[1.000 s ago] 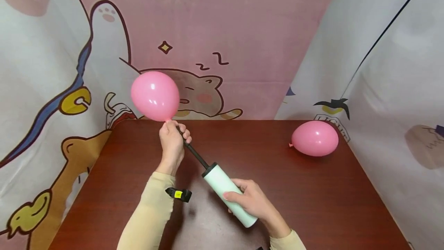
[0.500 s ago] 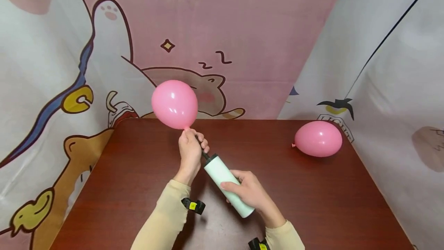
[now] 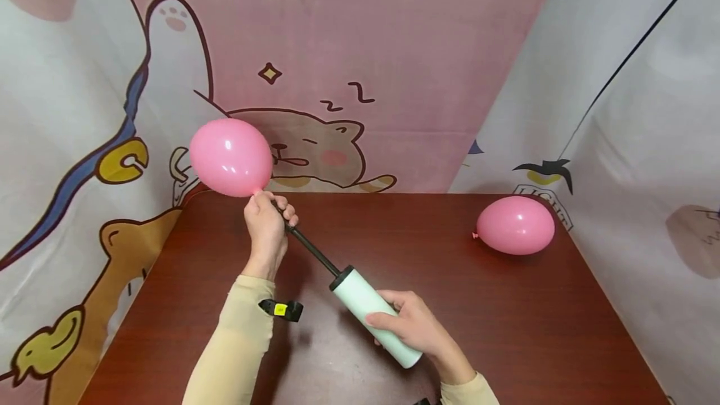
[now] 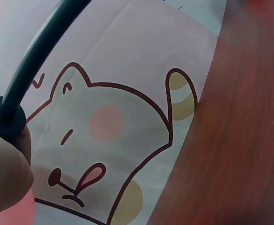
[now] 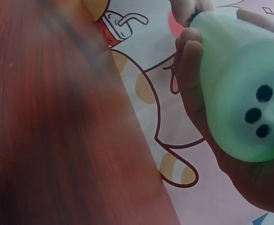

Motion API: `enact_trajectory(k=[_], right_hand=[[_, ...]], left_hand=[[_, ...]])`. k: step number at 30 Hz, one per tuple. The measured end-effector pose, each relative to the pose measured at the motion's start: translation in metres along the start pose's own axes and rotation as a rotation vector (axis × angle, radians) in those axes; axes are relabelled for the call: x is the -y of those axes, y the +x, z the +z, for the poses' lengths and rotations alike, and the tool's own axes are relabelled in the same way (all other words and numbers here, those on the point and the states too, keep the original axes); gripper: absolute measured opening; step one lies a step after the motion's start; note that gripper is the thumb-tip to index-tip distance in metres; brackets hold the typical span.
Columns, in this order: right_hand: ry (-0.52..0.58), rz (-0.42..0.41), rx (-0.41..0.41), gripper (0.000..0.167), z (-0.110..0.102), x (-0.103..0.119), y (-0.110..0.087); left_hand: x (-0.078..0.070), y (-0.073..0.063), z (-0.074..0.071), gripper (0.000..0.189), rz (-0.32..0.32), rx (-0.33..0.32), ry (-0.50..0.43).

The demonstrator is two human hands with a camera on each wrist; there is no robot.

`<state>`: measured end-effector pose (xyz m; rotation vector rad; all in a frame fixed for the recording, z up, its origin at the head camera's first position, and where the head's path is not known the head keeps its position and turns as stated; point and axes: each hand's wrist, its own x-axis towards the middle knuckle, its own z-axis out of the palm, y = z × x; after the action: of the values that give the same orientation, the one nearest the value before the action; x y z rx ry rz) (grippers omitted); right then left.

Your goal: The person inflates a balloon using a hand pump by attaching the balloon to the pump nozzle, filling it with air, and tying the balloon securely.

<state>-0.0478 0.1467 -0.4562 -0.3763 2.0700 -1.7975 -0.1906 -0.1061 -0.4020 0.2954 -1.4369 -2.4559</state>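
Note:
In the head view my left hand [image 3: 265, 224] grips the end of a hand balloon pump's black rod [image 3: 315, 252] together with the neck of an inflated pink balloon [image 3: 230, 158]. That balloon rises up and to the left from the fingers. My right hand [image 3: 413, 324] is wrapped around the pump's mint-green barrel [image 3: 365, 308], which slants over the table with the rod drawn well out. The left wrist view has the dark rod [image 4: 40, 56] with its round collar against the fingers. Holes dot the barrel's end face [image 5: 272, 105] in the right wrist view.
A second pink balloon [image 3: 514, 225], tied off, lies at the back right of the brown wooden table [image 3: 506, 330]. Cartoon-printed cloth [image 3: 405, 49] hangs behind the table and along both sides.
Half a second ago the rod was mostly inside the barrel and my hands were close. Now my left hand and balloon are farther left, and the barrel is slightly lower, with the rod drawn out.

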Motion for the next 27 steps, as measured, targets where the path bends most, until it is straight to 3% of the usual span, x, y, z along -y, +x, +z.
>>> enact_trajectory(k=[5, 11, 15, 20, 23, 27], right_hand=[[-0.018, -0.032, 0.011, 0.018, -0.004, -0.001, 0.002], [0.019, 0.031, -0.041, 0.031, 0.004, 0.006, 0.015], [0.036, 0.062, -0.086, 0.038, 0.01, 0.01, 0.022], [0.032, 0.04, -0.093, 0.039, 0.012, 0.011, 0.02], [-0.001, 0.016, -0.084, 0.037, 0.009, 0.009, 0.015], [-0.052, 0.005, -0.054, 0.032, 0.001, 0.003, 0.005]], left_hand=[[0.005, -0.009, 0.003, 0.035, 0.008, 0.003, 0.008], [0.031, -0.04, 0.016, 0.039, -0.037, 0.11, 0.049], [0.042, -0.05, 0.021, 0.039, -0.058, 0.123, 0.05], [0.04, -0.043, 0.018, 0.036, -0.068, 0.119, 0.051], [0.03, -0.03, 0.014, 0.036, -0.051, 0.102, 0.048], [0.014, -0.01, 0.006, 0.035, -0.006, 0.027, 0.027]])
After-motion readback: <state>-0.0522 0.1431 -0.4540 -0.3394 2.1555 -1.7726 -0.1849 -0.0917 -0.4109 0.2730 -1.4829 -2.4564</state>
